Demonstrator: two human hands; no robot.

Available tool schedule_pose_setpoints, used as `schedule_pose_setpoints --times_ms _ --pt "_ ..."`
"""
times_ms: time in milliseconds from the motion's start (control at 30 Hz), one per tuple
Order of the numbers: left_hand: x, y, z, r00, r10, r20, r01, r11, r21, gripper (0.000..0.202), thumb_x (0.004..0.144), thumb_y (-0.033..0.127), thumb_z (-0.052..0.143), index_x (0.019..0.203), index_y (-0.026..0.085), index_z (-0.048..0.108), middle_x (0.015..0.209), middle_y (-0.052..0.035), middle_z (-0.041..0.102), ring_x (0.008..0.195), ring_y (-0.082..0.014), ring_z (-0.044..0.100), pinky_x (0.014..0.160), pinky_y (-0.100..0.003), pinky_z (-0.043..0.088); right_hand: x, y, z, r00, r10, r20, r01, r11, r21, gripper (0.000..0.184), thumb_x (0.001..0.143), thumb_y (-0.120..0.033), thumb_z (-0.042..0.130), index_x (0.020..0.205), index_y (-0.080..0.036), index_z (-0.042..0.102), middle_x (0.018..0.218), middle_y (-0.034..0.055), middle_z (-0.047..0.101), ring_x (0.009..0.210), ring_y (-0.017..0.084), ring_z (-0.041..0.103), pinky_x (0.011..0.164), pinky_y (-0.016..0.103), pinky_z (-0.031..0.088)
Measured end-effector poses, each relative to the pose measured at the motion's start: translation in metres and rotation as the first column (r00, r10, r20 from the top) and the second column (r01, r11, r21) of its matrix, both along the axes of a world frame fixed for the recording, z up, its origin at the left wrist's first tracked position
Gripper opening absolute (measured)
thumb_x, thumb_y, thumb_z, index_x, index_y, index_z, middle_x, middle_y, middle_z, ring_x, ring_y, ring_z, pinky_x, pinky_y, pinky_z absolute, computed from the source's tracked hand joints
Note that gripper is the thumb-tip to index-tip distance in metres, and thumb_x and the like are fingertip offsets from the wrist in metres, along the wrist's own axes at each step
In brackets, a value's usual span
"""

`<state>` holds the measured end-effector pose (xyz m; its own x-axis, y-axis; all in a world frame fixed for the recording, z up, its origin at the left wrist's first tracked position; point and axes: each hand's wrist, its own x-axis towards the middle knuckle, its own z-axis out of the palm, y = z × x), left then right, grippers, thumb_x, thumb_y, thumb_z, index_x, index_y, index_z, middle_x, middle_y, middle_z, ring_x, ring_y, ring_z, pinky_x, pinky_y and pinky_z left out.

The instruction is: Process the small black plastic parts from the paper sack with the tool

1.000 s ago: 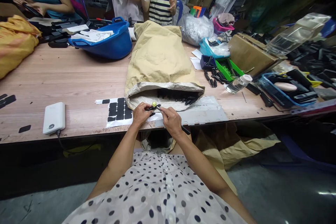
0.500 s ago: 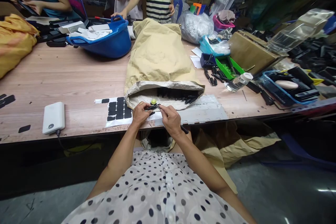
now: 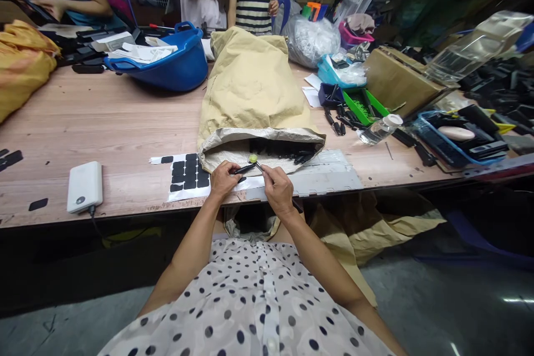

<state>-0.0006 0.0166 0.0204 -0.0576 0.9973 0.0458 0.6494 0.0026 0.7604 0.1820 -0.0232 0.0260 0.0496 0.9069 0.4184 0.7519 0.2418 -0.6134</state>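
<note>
My left hand (image 3: pixel 223 181) is closed around a slim black part (image 3: pixel 242 169) that points to the right. In my right hand (image 3: pixel 277 186) is a thin metal-tipped tool (image 3: pixel 259 167), its tip meeting the end of the black part; a dark handle end shows by the wrist. A small yellow-green round piece (image 3: pixel 252 158) sits where the two meet; whether it is fixed to either cannot be told. Just beyond both hands lies the open mouth of a tan sack (image 3: pixel 254 83), with several black parts (image 3: pixel 292 151) inside.
A sheet of black stickers (image 3: pixel 189 172) lies left of my hands, near a white power bank (image 3: pixel 85 186). The blue basin (image 3: pixel 179 67) stands behind. To the right are a green tray (image 3: pixel 359 108), a water bottle (image 3: pixel 380 129) and a blue basket (image 3: pixel 434 144). Other people stand opposite.
My right hand has shifted slightly right and the tool's tip now shows more. The round piece has moved right and up a little. Opposite, the striped-shirt person's arm has drawn back from the basin.
</note>
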Motion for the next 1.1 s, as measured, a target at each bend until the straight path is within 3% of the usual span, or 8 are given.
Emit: schedule_pose_setpoints --times_ms 233,500,600,700,800,867,967,1100 --pt "0.000 -0.003 0.002 0.999 -0.025 -0.030 0.026 0.999 0.026 0.018 0.069 0.021 0.075 0.088 0.025 0.074 0.092 0.0003 0.069 0.083 -0.0181 0.065 0.080 -0.029 0.053 0.016 0.004 -0.009 0.998 -0.061 0.009 0.060 0.997 0.039 0.032 0.099 -0.025 0.048 0.113 -0.027 0.077 0.089 0.0043 0.069 0.090 0.019 0.064 0.082 0.029 0.050" --pt "-0.002 0.001 0.004 0.997 -0.017 -0.081 0.018 1.000 0.014 0.007 0.078 0.030 0.071 0.083 0.026 0.072 0.088 0.0000 0.067 0.085 -0.0186 0.064 0.077 -0.029 0.050 0.037 0.014 -0.027 0.961 -0.188 0.201 0.182 0.982 0.048 0.024 0.093 -0.021 0.056 0.103 -0.025 0.077 0.087 0.0071 0.063 0.084 0.022 0.052 0.075 0.032 0.039" --pt "-0.006 -0.016 0.009 0.996 -0.077 -0.045 0.080 0.994 0.071 0.011 0.084 0.032 0.065 0.088 0.025 0.072 0.091 -0.0012 0.069 0.084 -0.0183 0.064 0.079 -0.030 0.051 0.037 0.014 -0.032 0.949 -0.205 0.240 0.195 0.979 0.065 0.023 0.092 -0.021 0.056 0.104 -0.025 0.076 0.088 0.0077 0.062 0.085 0.023 0.049 0.073 0.033 0.036" --pt "-0.003 -0.054 0.010 0.973 -0.230 -0.014 0.230 0.968 0.100 0.018 0.091 0.034 0.058 0.097 0.025 0.072 0.090 -0.0010 0.072 0.077 -0.0175 0.065 0.076 -0.030 0.052 0.034 0.013 -0.032 0.948 -0.193 0.255 0.184 0.981 0.057 0.024 0.093 -0.021 0.054 0.106 -0.024 0.074 0.090 0.0086 0.061 0.087 0.024 0.048 0.073 0.034 0.034" --pt "0.009 -0.094 0.004 0.912 -0.409 -0.028 0.409 0.913 0.000 0.015 0.090 0.032 0.061 0.099 0.027 0.072 0.092 -0.0010 0.076 0.084 -0.0208 0.071 0.076 -0.030 0.054 0.032 0.012 -0.031 0.938 -0.203 0.281 0.195 0.979 0.056 0.025 0.093 -0.022 0.054 0.108 -0.024 0.073 0.091 0.0088 0.061 0.087 0.025 0.047 0.073 0.034 0.033" --pt "0.019 -0.112 -0.002 0.884 -0.456 -0.105 0.437 0.885 -0.161 0.014 0.090 0.030 0.062 0.098 0.027 0.072 0.097 -0.0035 0.077 0.090 -0.0256 0.074 0.077 -0.032 0.055 0.031 0.011 -0.031 0.927 -0.219 0.305 0.207 0.976 0.071 0.024 0.093 -0.022 0.054 0.107 -0.024 0.073 0.090 0.0084 0.060 0.087 0.024 0.047 0.073 0.034 0.032" --pt "0.031 -0.118 -0.009 0.847 -0.484 -0.219 0.372 0.834 -0.408 0.017 0.090 0.025 0.060 0.103 0.026 0.071 0.105 -0.0074 0.077 0.098 -0.0303 0.074 0.077 -0.035 0.055 0.030 0.011 -0.031 0.912 -0.232 0.339 0.215 0.973 0.086 0.024 0.094 -0.022 0.054 0.107 -0.024 0.073 0.089 0.0076 0.059 0.086 0.024 0.046 0.073 0.033 0.032" --pt "0.042 -0.109 -0.001 0.826 -0.531 -0.189 0.389 0.779 -0.492 0.020 0.082 0.020 0.068 0.101 0.025 0.073 0.092 -0.0042 0.077 0.087 -0.0263 0.074 0.073 -0.032 0.054 0.029 0.012 -0.033 0.894 -0.239 0.378 0.220 0.971 0.094 0.023 0.094 -0.023 0.055 0.108 -0.024 0.073 0.090 0.0069 0.058 0.087 0.023 0.045 0.073 0.033 0.030"
